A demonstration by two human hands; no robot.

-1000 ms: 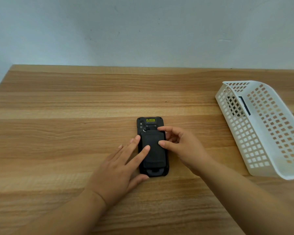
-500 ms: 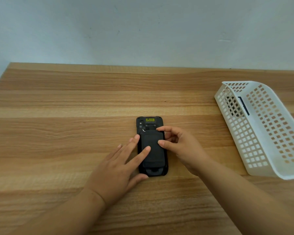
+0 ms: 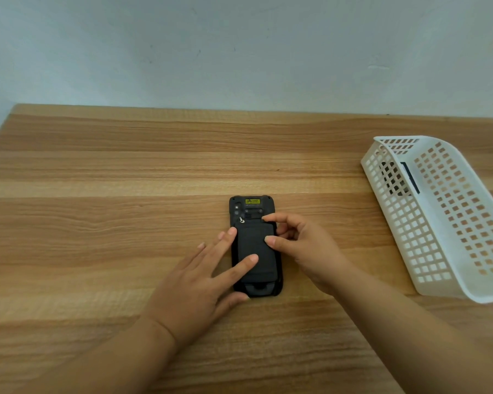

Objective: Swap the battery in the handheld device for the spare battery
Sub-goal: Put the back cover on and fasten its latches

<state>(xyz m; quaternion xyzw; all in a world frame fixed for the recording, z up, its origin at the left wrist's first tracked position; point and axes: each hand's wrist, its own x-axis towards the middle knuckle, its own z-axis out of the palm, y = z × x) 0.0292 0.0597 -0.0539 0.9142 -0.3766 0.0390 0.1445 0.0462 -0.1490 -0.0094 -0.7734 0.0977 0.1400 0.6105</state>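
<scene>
Steadying the handheld device (image 3: 255,245), face down mid table (image 3: 97,223), with my left hand (image 3: 199,288) spread flat, fingers on its back panel, while my right hand (image 3: 302,248) curls, index fingertip at the panel's top right corner, thumb on its right edge. Judging it rigid, smooth, fairly light plastic: best pried at that top edge by the latch; spare battery (image 3: 399,177) looks to sit in the white basket (image 3: 439,251), well apart. Versus half a second ago, both hands barely moved and the panel looks unlifted.
</scene>
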